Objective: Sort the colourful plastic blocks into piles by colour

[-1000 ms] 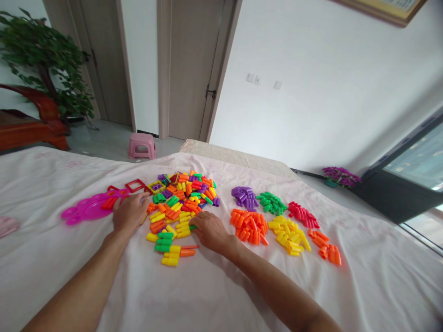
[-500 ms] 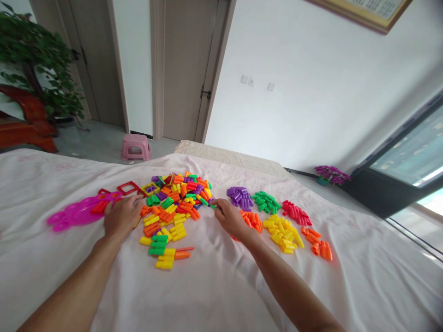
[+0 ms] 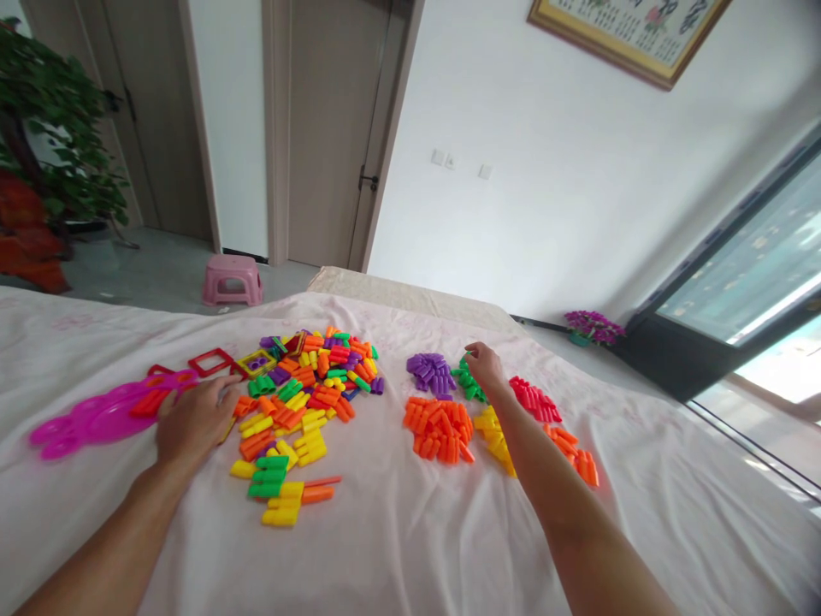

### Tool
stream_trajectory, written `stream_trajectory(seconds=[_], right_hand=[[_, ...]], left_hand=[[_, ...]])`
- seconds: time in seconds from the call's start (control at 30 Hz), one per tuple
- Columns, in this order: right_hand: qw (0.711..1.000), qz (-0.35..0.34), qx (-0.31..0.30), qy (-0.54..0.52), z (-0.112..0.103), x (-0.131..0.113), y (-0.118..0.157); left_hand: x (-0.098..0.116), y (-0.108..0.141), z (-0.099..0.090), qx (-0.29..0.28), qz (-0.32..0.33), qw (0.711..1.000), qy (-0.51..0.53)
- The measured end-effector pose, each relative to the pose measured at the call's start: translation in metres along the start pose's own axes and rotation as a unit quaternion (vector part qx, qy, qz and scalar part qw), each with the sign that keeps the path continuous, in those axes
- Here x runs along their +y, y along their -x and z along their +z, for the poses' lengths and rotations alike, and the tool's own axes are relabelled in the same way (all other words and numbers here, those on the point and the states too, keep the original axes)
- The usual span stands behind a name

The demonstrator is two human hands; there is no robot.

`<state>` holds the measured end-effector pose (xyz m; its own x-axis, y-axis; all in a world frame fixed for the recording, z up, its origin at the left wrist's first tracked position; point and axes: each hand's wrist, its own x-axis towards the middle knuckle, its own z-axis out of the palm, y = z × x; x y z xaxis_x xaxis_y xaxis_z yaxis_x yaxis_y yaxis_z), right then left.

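Observation:
My left hand [image 3: 192, 421] lies with fingers stretched out at the left edge of a mixed pile of plastic building blocks [image 3: 321, 376], partly over a magenta plastic piece [image 3: 103, 415] with red-orange parts on it. My right hand [image 3: 486, 368] is over the far side of a heap of green blocks [image 3: 471, 387], its fingers curled together. Whether a block is between its fingertips is hidden. Around it are heaps of purple blocks [image 3: 431, 374], orange blocks [image 3: 440, 429], yellow blocks [image 3: 495, 441] and red blocks [image 3: 535, 398].
More orange blocks [image 3: 587, 466] lie farther right. Red and yellow square frames [image 3: 210, 362] border the mixed pile. A wrinkled pale cloth [image 3: 410, 539] covers the surface. Beyond it stand a pink stool [image 3: 233, 279], purple flowers [image 3: 593, 327] and a door [image 3: 330, 128].
My right hand has moved right from the mixed pile, where it pinched a green block, to the green heap. My left hand stays beside the pile. The view has shifted slightly.

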<state>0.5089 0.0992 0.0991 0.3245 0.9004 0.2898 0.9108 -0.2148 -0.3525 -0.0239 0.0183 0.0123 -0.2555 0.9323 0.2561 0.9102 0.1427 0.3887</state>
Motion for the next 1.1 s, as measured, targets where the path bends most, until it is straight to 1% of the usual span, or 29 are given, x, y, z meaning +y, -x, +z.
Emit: stream_trajectory(seconds=[0.17, 0.3, 0.37, 0.43, 0.5, 0.57, 0.6, 0.67, 0.73, 0.8, 0.83, 0.9, 0.93, 1.0, 1.1], right_hand=[[0.998, 0.011, -0.022, 0.063, 0.002, 0.008, 0.001], [0.994, 0.012, -0.01, 0.105, -0.001, 0.01, 0.007], [0.993, 0.008, 0.002, 0.115, -0.004, 0.006, 0.01], [0.993, -0.006, 0.013, 0.115, -0.007, -0.003, 0.015], [0.995, -0.044, 0.021, 0.09, -0.009, -0.021, 0.024], [0.993, -0.11, 0.014, 0.032, -0.007, -0.046, 0.041], [0.988, -0.153, 0.001, -0.006, -0.005, -0.06, 0.053], [0.965, -0.246, -0.04, -0.078, 0.0, -0.091, 0.084], [0.93, -0.333, -0.085, -0.128, 0.005, -0.122, 0.121], [0.9, -0.385, -0.128, -0.161, 0.011, -0.149, 0.159], [0.887, -0.405, -0.151, -0.161, 0.014, -0.16, 0.175], [0.878, -0.422, -0.188, -0.128, 0.021, -0.178, 0.199], [0.875, -0.427, -0.205, -0.105, 0.025, -0.185, 0.207], [0.87, -0.431, -0.232, -0.058, 0.032, -0.194, 0.214], [0.864, -0.434, -0.253, -0.007, 0.04, -0.199, 0.214]], left_hand=[[0.0, -0.001, 0.0, 0.006, -0.003, 1.0, 0.005], [0.001, 0.0, 0.0, 0.01, -0.005, 1.0, 0.006], [0.002, 0.0, 0.0, 0.01, -0.007, 1.0, 0.008], [0.002, 0.001, 0.0, 0.012, -0.01, 1.0, 0.008], [0.002, 0.001, 0.0, 0.017, -0.011, 1.0, 0.009], [0.003, 0.001, -0.001, 0.02, -0.011, 1.0, 0.013], [0.003, 0.001, -0.001, 0.021, -0.011, 1.0, 0.015], [0.004, 0.002, -0.002, 0.019, -0.014, 1.0, 0.02], [0.005, 0.002, -0.003, 0.016, -0.018, 1.0, 0.02], [0.006, 0.003, -0.005, 0.014, -0.02, 1.0, 0.018], [0.007, 0.003, -0.005, 0.015, -0.02, 1.0, 0.017], [0.007, 0.004, -0.006, 0.019, -0.018, 0.999, 0.018], [0.008, 0.004, -0.007, 0.021, -0.016, 0.999, 0.019], [0.008, 0.005, -0.007, 0.021, -0.013, 0.999, 0.022], [0.008, 0.004, -0.007, 0.02, -0.018, 0.999, 0.023]])
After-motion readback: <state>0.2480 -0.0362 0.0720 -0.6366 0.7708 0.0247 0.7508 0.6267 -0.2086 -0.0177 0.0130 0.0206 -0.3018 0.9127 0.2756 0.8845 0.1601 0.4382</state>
